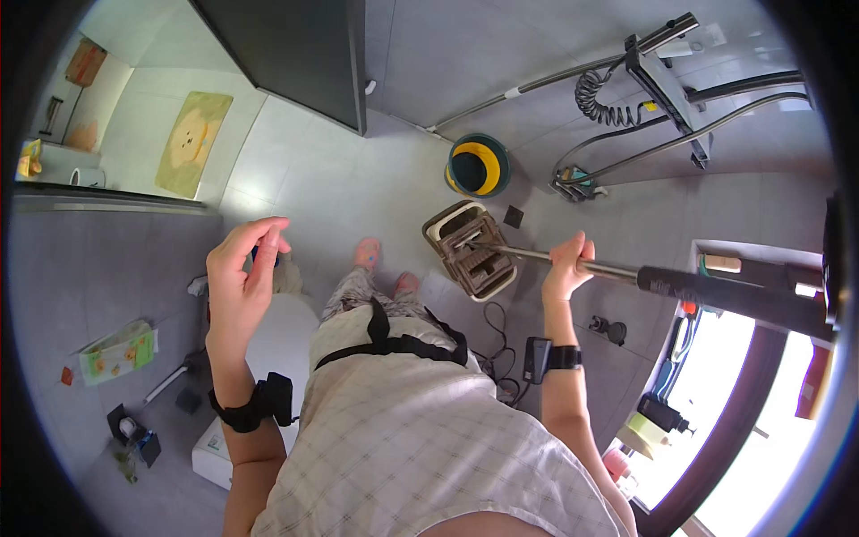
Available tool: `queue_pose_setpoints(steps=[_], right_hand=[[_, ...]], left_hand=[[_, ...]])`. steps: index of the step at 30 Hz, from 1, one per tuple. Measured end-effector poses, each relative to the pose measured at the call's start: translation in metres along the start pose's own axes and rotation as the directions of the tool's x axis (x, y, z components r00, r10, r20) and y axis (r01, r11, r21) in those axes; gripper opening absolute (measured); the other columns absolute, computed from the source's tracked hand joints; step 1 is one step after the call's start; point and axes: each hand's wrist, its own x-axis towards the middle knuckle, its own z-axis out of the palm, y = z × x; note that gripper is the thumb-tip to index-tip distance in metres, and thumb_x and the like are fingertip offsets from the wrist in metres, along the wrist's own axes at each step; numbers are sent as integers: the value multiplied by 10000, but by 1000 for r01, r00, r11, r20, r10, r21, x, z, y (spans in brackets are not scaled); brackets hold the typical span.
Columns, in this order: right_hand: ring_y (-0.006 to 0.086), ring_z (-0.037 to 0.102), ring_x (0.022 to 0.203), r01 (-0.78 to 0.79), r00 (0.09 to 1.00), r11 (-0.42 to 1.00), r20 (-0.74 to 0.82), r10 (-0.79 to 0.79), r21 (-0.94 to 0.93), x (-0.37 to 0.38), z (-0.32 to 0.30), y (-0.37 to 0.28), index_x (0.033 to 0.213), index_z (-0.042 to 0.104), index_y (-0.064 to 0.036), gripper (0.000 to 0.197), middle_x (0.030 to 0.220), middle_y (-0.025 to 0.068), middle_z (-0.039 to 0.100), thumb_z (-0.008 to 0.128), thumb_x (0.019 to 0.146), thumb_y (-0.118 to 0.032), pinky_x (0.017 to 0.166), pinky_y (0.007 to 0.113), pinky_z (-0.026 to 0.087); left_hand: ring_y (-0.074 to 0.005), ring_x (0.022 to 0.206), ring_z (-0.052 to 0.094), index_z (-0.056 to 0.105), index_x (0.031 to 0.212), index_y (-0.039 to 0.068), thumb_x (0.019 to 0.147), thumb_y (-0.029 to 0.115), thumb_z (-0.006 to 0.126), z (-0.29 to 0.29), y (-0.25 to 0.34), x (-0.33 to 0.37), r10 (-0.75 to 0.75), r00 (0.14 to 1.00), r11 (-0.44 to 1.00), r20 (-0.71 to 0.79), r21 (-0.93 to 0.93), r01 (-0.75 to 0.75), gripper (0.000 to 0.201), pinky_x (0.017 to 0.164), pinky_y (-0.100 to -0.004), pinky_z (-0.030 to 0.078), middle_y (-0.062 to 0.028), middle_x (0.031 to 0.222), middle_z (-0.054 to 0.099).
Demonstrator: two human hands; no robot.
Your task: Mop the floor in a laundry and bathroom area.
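Observation:
A mop (617, 271) with a metal pole and a thick black upper grip slants across the right side. My right hand (566, 267) is wrapped round its metal pole. The lower end of the pole goes down into a brown-and-cream mop bucket (491, 285) on the floor, right of my feet; the mop head is hard to make out inside. My left hand (243, 279) is raised at the left, away from the mop, with fingers curled toward the thumb and nothing seen in it.
Beyond the mop bucket stands a round dark green and yellow bucket (503, 170). A white toilet (277, 336) is by my left arm. A dark door (309, 54) stands at the far side. Shower pipes (667, 89) run along the right wall. Bottles (662, 413) line the windowsill, and a cable (503, 345) hangs at my right.

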Motion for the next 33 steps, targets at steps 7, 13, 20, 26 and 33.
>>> queue_pose_setpoints(steps=[7, 13, 20, 26, 33], right_hand=[[73, 233, 396, 126, 989, 992, 82, -126, 1, 59, -45, -182, 597, 344, -122, 350, 466, -27, 276, 414, 905, -272, 365, 251, 189], [55, 167, 384, 175, 981, 984, -90, -171, 41, 73, -31, -215, 526, 246, -144, 424, 437, -39, 223, 370, 916, -258, 374, 238, 109], [67, 320, 385, 72, 990, 997, -120, -76, -42, 30, -13, -16, 610, 358, -96, 304, 441, -1, 372, 496, 873, -163, 359, 227, 298], [72, 309, 411, -78, 996, 997, 55, 76, 20, 19, -9, -22, 616, 365, -90, 300, 463, -2, 358, 497, 874, -165, 376, 237, 295], [58, 176, 400, 35, 968, 987, 241, -72, 155, 78, -37, -254, 544, 261, -127, 400, 456, -36, 229, 350, 927, -205, 377, 239, 139]], left_hand=[[-102, 605, 515, 586, 914, -6, 851, 55, 491, -8, -17, -5, -9, 1000, 1000, -6, 24, 9, 129, 558, -211, 394, -66, 680, 575], [-127, 596, 538, 583, 916, 2, 838, 22, 499, 4, -9, 2, -9, 1000, 999, 6, 48, 9, 117, 543, -224, 407, -90, 696, 572], [-103, 625, 517, 583, 929, -1, 848, 31, 486, 6, 0, 0, -15, 999, 994, 47, 109, 10, 131, 565, -213, 388, -66, 707, 576], [-109, 632, 527, 581, 928, -1, 843, 18, 484, -3, -12, -5, 7, 999, 997, 48, 71, -10, 130, 581, -211, 399, -73, 714, 575], [-157, 614, 557, 582, 906, 2, 822, 17, 514, 4, -24, 3, -1, 1000, 998, 23, 62, 0, 109, 532, -247, 415, -100, 716, 579]])
